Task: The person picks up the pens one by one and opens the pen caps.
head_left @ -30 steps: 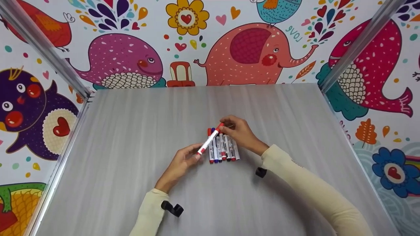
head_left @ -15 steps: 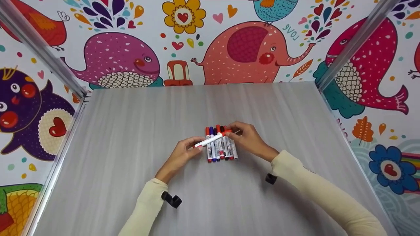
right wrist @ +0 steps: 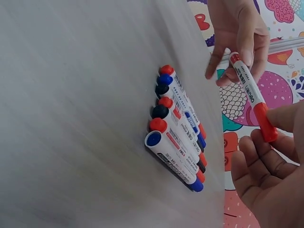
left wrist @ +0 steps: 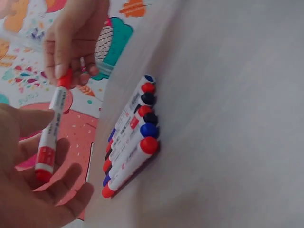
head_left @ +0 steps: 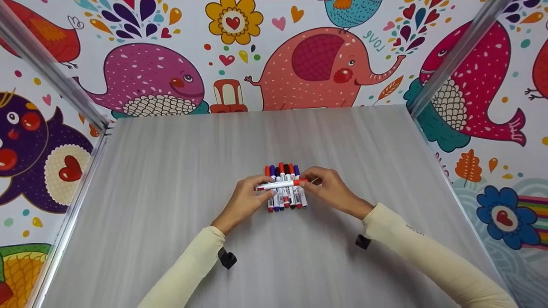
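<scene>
A white marker with a red cap is held level between both hands, above a row of other markers. My left hand pinches its plain end between thumb and fingers. At the other end, the thumb and fingers of my right hand grip the red cap, which is on the marker in the right wrist view. Beneath lies the row of markers, side by side on the table, with red, blue and black caps. In the head view the held marker and fingers hide part of that row.
The grey wood-grain table spreads around the markers. Behind it stands a wall printed with cartoon animals, with metal posts at the corners. A black strap piece hangs by each wrist.
The held marker has turned from a steep slant to nearly level. My right hand has moved right and nearer to me, and my left hand slightly up and right. Both keep their hold.
</scene>
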